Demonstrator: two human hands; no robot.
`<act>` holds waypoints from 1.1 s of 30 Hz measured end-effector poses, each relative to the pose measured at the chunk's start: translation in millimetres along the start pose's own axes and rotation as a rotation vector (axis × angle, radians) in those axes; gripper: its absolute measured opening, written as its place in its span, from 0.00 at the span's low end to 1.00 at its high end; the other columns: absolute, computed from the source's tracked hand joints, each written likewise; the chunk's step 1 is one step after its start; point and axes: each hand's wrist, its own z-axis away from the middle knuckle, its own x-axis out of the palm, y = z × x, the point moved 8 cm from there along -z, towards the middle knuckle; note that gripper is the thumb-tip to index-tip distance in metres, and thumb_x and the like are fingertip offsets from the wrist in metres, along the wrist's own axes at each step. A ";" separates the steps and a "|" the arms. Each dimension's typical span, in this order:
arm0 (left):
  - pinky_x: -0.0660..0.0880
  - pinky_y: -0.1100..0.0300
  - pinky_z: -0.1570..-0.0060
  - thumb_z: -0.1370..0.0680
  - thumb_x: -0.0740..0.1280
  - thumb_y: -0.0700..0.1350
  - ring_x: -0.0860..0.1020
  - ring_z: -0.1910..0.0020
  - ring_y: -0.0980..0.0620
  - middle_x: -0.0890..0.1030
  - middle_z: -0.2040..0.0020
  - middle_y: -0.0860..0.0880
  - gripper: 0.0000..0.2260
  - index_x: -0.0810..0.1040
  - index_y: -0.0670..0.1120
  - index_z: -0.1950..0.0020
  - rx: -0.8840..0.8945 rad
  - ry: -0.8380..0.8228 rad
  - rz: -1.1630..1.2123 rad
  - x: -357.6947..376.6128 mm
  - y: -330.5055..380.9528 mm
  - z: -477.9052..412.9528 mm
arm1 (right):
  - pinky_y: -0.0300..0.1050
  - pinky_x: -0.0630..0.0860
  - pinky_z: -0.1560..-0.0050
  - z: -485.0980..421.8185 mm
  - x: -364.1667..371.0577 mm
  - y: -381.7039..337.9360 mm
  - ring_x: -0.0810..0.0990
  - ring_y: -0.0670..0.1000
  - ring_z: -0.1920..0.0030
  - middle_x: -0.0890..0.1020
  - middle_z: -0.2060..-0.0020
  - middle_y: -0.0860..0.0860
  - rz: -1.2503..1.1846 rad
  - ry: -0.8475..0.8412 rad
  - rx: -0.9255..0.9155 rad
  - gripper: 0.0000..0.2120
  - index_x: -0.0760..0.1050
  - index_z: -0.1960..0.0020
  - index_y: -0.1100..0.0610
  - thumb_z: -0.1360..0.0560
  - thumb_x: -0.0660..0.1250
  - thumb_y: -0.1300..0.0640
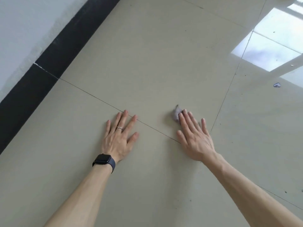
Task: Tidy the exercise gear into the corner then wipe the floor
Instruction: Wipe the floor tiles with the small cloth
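Both my hands lie flat on the beige tiled floor [155,63]. My left hand [119,136], with a ring and a dark watch on the wrist, rests palm down with its fingers spread and nothing under it. My right hand [195,136] presses with straight fingers on a small crumpled grey-purple cloth [176,115]. Only the cloth's far left part shows past my fingertips. No exercise gear is in view.
A white wall [24,30] with a black skirting board [49,63] runs along the left. A small bluish scrap [277,85] lies on the floor at the right. A window's bright reflection [270,46] covers the tiles at the upper right.
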 end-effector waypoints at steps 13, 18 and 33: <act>0.42 0.42 0.22 0.20 0.42 0.66 0.41 0.19 0.50 0.37 0.19 0.50 0.27 0.42 0.64 0.20 -0.537 0.023 -0.019 -53.5 -177.6 40.7 | 0.63 0.43 0.22 -76.3 12.1 -146.7 0.40 0.45 0.20 0.43 0.19 0.45 -0.005 0.018 -0.219 0.30 0.43 0.18 0.50 0.17 0.44 0.40; 0.43 0.44 0.22 0.22 0.46 0.68 0.42 0.19 0.52 0.40 0.18 0.52 0.29 0.46 0.67 0.21 -0.493 0.109 0.002 -55.4 -185.4 38.6 | 0.59 0.36 0.22 -88.4 17.3 -199.6 0.37 0.49 0.20 0.41 0.19 0.49 -0.047 0.030 -0.200 0.33 0.41 0.18 0.52 0.18 0.44 0.38; 0.48 0.45 0.22 0.23 0.52 0.68 0.45 0.19 0.56 0.42 0.18 0.55 0.30 0.51 0.68 0.22 -0.482 0.208 0.015 -58.5 -188.3 38.1 | 0.66 0.43 0.23 -144.0 18.6 -315.4 0.43 0.44 0.20 0.46 0.19 0.44 0.102 -0.003 -0.637 0.29 0.46 0.18 0.48 0.17 0.46 0.43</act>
